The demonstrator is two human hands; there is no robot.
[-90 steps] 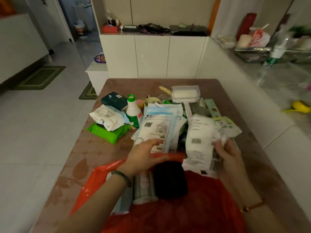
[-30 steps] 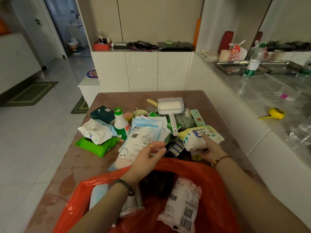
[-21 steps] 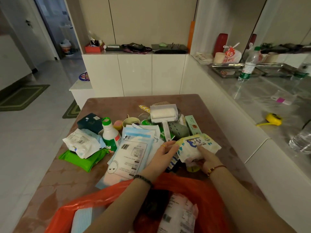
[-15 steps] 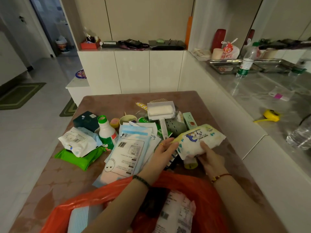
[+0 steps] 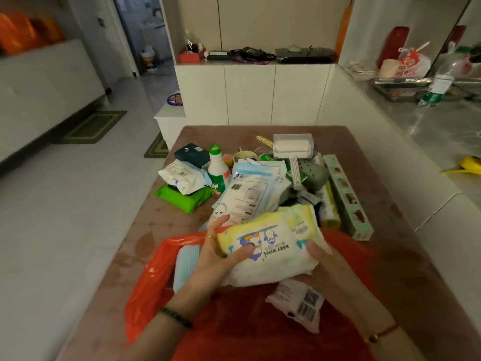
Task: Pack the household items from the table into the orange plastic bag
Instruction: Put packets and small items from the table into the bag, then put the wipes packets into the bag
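Note:
Both hands hold a yellow and white pack of baby wipes (image 5: pixel 273 243) above the mouth of the orange plastic bag (image 5: pixel 148 277), which lies open at the table's near edge. My left hand (image 5: pixel 221 254) grips the pack's left end, my right hand (image 5: pixel 322 259) its right end. Inside the bag lie a white barcoded packet (image 5: pixel 299 306) and a light blue pack (image 5: pixel 184 264). Several items remain on the brown table (image 5: pixel 166 230): mask packs (image 5: pixel 247 194), a green-capped bottle (image 5: pixel 218 170), a green pack (image 5: pixel 182 196) under a white wipes pack (image 5: pixel 182 175), a lint roller (image 5: pixel 292 149), a long mint box (image 5: pixel 346 196).
White cabinets (image 5: pixel 250 95) stand behind the table. A grey counter (image 5: pixel 429 131) runs along the right with a water bottle (image 5: pixel 437 84), metal trays and a yellow tape measure (image 5: pixel 468 165). Tiled floor with green mats (image 5: pixel 96 126) lies to the left.
The white barcoded packet went into the bag. My right hand picked the baby wipes pack off the table pile, my left hand joined it, and both brought it back over the bag's mouth.

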